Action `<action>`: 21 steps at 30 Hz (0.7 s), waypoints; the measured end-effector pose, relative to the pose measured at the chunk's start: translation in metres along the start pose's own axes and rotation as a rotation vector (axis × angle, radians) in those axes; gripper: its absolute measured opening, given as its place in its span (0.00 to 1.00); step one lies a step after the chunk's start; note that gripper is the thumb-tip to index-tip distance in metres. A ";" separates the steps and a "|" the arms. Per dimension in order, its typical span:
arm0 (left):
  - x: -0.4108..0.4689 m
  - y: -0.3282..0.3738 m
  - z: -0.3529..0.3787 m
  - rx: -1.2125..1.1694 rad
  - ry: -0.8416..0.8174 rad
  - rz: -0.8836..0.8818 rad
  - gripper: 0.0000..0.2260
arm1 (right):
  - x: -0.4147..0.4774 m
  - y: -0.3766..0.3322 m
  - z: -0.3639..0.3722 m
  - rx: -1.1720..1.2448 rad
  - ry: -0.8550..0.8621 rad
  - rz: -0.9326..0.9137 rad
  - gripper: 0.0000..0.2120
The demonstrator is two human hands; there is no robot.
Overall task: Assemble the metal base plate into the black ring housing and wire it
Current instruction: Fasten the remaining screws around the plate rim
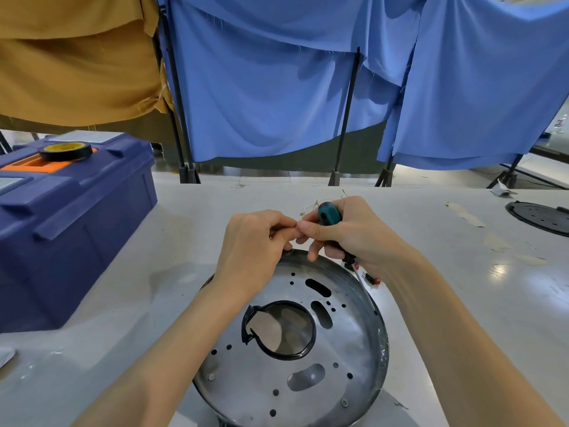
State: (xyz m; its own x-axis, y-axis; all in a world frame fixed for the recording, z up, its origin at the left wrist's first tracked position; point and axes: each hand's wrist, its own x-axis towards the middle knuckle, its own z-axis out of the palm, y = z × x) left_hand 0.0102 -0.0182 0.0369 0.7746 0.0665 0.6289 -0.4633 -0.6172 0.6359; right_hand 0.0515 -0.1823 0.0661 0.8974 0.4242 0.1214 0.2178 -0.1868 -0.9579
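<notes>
Apparently a fastener is being readied at the far rim of the metal base plate (pixel 292 334), which lies flat on the table (pixel 129 303) right before the person. The left hand (pixel 255 241) has its fingers curled, pinching a small part that is hidden between the fingertips. The right hand (pixel 354 235) meets it there with thumb and forefinger while its other fingers clasp the screwdriver (pixel 329 212), shaft pointing down over the rim. To do this well, I judge, the part should be seated squarely before the driver is brought upright, and the plate kept from sliding. Whether the black ring housing sits beneath the plate I cannot tell. On the pale, glossy table a blue toolbox (pixel 77 217) carries a tape roll (pixel 66 151) at the left, and a black perforated disc (pixel 542 217) lies far right. Mustard cloth (pixel 77 72) and blue cloth (pixel 277 87) hang behind.
</notes>
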 end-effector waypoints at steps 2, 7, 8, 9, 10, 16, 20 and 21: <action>0.000 0.003 0.002 0.051 0.014 0.053 0.03 | 0.000 0.000 -0.001 0.000 -0.001 -0.002 0.08; 0.005 0.001 -0.006 0.219 -0.046 -0.125 0.12 | -0.001 0.001 -0.013 0.079 0.053 -0.001 0.07; 0.006 -0.005 -0.010 0.319 -0.126 -0.224 0.17 | -0.001 0.001 -0.020 0.110 0.098 -0.006 0.06; 0.006 -0.012 -0.014 0.432 -0.237 -0.324 0.20 | -0.001 0.000 -0.029 0.141 0.152 -0.011 0.05; 0.004 -0.018 -0.017 0.544 -0.363 -0.414 0.21 | -0.001 0.001 -0.038 0.164 0.210 -0.014 0.05; -0.011 -0.048 -0.014 0.619 -0.514 -0.505 0.09 | 0.003 0.021 -0.060 0.152 0.397 0.038 0.04; -0.004 -0.052 -0.006 0.568 -0.506 -0.403 0.07 | 0.004 0.039 -0.063 0.058 0.390 0.134 0.03; -0.001 -0.052 -0.003 0.564 -0.516 -0.381 0.07 | 0.004 0.043 -0.064 0.023 0.373 0.160 0.02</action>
State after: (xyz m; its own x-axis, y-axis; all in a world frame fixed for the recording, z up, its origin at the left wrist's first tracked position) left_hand 0.0321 0.0162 0.0044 0.9966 0.0678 0.0478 0.0462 -0.9324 0.3585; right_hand 0.0890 -0.2453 0.0417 0.9978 0.0395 0.0524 0.0594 -0.2026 -0.9775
